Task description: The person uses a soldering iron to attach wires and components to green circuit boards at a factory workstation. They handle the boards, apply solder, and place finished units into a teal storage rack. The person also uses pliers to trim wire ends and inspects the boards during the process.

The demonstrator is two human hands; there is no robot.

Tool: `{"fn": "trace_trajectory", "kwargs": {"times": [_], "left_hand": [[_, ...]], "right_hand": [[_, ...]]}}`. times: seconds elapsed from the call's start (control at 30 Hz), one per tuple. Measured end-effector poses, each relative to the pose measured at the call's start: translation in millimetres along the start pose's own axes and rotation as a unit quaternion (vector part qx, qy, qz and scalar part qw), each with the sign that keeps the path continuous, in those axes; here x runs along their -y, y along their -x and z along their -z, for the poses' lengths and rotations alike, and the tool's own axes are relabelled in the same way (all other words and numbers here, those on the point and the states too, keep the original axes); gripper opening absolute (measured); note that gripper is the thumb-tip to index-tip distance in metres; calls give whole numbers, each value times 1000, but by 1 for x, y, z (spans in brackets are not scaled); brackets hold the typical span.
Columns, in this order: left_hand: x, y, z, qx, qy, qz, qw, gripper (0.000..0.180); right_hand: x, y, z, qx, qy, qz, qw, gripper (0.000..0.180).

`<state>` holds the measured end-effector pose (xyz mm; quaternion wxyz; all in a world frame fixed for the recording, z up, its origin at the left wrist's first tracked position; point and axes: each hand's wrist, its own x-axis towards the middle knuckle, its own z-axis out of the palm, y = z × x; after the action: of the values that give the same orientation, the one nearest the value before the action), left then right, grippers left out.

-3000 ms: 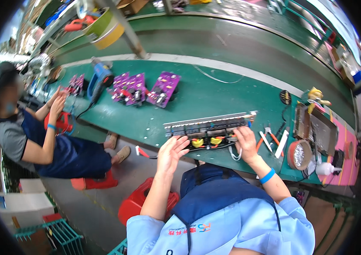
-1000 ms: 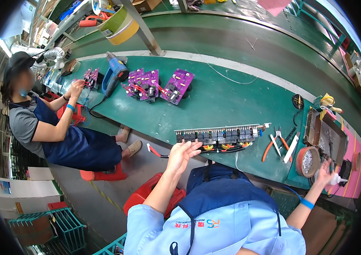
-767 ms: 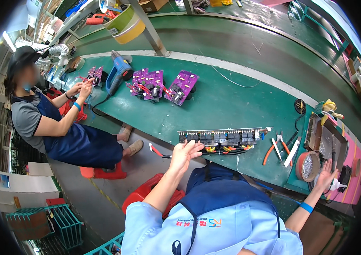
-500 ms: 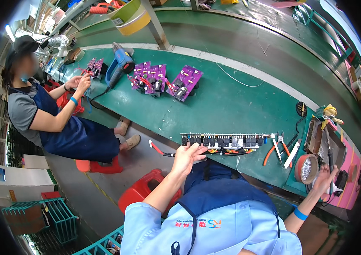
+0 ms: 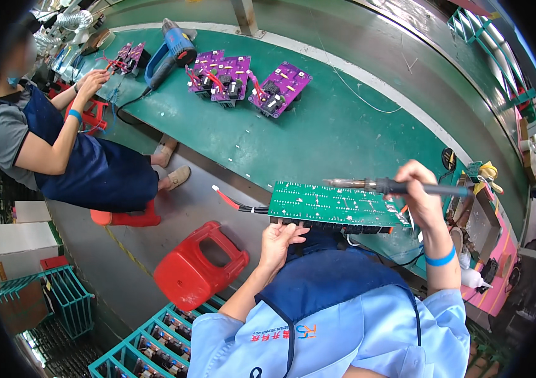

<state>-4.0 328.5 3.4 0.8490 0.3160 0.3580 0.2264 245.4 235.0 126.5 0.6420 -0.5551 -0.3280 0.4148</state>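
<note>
My left hand (image 5: 278, 242) grips the lower left edge of a green circuit board (image 5: 328, 205), fingers closed on it. The board's pin-dotted face is turned up, and dark components show along its near edge. A red and black cable (image 5: 233, 203) with a white connector sticks out from its left end. In my right hand (image 5: 422, 192) is a soldering iron (image 5: 394, 186), held nearly level with its metal tip pointing left. That tip is over the board's far edge; whether it touches cannot be made out.
Purple circuit boards (image 5: 283, 88) and a blue heat gun (image 5: 178, 47) lie on the green bench (image 5: 217, 132). A co-worker (image 5: 47, 138) stands at left, both hands raised. A red stool (image 5: 201, 264) and a teal rack (image 5: 148, 346) are below. A white bottle (image 5: 473, 278) lies at right.
The soldering iron has come up from the right side of the bench to above the board. My left hand has turned the board so its green face shows.
</note>
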Motion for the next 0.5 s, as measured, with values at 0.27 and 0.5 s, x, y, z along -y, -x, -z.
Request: {"fn": "trace_trajectory", "kwargs": {"times": [0.27, 0.5], "left_hand": [[14, -4, 5, -9, 61, -21, 998, 18], [16, -4, 0, -31, 71, -22, 997, 21]], "right_hand": [[-38, -71, -22, 105, -80, -204, 970, 13], [-59, -86, -25, 146, -96, -269, 947, 13]]}}
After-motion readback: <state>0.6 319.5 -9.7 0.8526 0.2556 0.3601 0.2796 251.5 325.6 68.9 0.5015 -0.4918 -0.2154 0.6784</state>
